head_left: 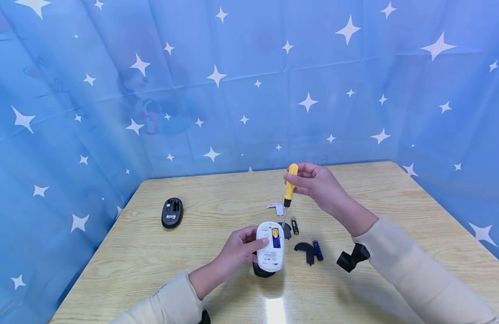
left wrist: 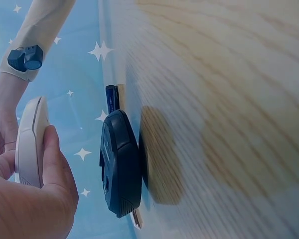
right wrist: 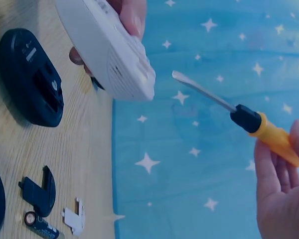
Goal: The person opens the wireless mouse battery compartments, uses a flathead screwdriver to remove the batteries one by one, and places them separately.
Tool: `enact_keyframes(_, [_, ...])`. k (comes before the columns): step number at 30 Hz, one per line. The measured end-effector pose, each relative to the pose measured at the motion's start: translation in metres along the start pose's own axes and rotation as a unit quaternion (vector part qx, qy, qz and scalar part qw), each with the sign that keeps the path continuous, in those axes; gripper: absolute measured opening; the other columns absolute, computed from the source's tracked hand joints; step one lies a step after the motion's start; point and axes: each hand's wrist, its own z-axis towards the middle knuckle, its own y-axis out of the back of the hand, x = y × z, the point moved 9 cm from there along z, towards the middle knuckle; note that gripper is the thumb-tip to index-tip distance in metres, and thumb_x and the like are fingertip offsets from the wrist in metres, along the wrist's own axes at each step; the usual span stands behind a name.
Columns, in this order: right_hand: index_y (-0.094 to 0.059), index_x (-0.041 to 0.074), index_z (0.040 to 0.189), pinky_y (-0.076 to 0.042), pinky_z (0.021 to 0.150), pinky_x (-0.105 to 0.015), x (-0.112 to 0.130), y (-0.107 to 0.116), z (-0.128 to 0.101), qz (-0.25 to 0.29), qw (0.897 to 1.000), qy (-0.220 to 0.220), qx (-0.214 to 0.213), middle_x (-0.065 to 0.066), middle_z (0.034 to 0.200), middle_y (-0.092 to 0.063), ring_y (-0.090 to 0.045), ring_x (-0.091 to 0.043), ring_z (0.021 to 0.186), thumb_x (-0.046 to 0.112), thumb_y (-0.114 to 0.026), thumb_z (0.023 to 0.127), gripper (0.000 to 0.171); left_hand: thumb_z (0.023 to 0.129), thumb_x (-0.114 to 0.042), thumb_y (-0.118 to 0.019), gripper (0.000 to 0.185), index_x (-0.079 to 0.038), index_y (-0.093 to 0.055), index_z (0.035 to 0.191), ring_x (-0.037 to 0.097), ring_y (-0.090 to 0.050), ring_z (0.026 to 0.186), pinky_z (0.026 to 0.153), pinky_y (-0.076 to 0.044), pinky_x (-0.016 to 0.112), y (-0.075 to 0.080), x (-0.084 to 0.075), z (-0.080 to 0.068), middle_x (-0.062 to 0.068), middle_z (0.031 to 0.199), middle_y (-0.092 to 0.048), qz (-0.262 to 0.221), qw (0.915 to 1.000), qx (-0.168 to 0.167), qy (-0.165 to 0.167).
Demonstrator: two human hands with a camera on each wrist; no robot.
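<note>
My left hand point(head_left: 242, 245) holds a white computer mouse point(head_left: 270, 258) with its underside facing up, thumb on the underside and fingers around the edge. In my right hand point(head_left: 320, 186) is a flat-tipped screwdriver point(head_left: 290, 186), gripped by its yellow handle with the shaft pointing down. The right wrist view shows the screwdriver tip point(right wrist: 177, 75) just apart from one end of the white mouse point(right wrist: 109, 55). Below the held mouse, a black mouse point(left wrist: 121, 164) lies on the table, its battery bay point(right wrist: 46, 88) uncovered.
A second black mouse point(head_left: 172, 212) lies upside down at the left of the table point(head_left: 209, 198). Beyond the held mouse are a white cover point(head_left: 278, 208), a black cover point(head_left: 287, 231) and a battery point(head_left: 294, 226). Another black cover point(head_left: 307, 252) lies beside a blue battery point(head_left: 317, 250).
</note>
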Motion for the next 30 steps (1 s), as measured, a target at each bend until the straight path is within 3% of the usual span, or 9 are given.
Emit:
enact_keyframes(9, [-0.060,-0.003,0.110,-0.057,0.083,-0.035,0.015,-0.017,-0.017,-0.083,0.993,0.084,0.001,-0.008,0.100,-0.069,-0.065,-0.021,0.091,0.012,-0.074,0.086,0.032,0.092,-0.014,-0.066,0.039,0.003,-0.059,0.127,0.020,-0.064,0.089,0.070,-0.059,0.033,-0.001,-0.001,0.000,0.010,0.102,-0.064,0.001,1.0000,0.001,0.001])
enact_keyframes(19, [-0.064,-0.001,0.102,-0.057,0.079,-0.032,0.019,-0.028,-0.031,-0.128,0.981,0.146,0.003,-0.012,0.097,-0.070,-0.066,-0.023,0.086,0.012,-0.077,0.084,0.026,0.092,-0.015,-0.066,0.039,0.003,-0.059,0.127,0.019,-0.065,0.089,0.070,-0.059,0.033,0.000,-0.001,-0.001,0.010,0.102,-0.065,0.007,1.0000,-0.001,0.003])
enact_keyframes(26, [-0.065,0.003,0.096,-0.060,0.072,-0.035,0.026,-0.046,-0.049,-0.156,0.959,0.233,0.036,-0.012,0.097,-0.070,-0.069,-0.024,0.084,0.005,-0.077,0.083,0.018,0.092,-0.015,-0.066,0.041,0.004,-0.058,0.128,0.019,-0.065,0.088,0.070,-0.059,0.033,0.000,-0.001,-0.001,0.010,0.102,-0.065,0.008,1.0000,-0.001,-0.002])
enact_keyframes(30, [-0.065,0.004,0.096,-0.060,0.071,-0.035,0.031,-0.059,-0.062,-0.156,0.937,0.303,0.078,-0.011,0.098,-0.071,-0.071,-0.021,0.083,-0.004,-0.075,0.081,0.020,0.093,-0.016,-0.065,0.040,0.004,-0.058,0.127,0.020,-0.065,0.088,0.071,-0.059,0.034,0.001,0.000,0.000,0.010,0.102,-0.066,0.005,1.0000,-0.004,-0.001])
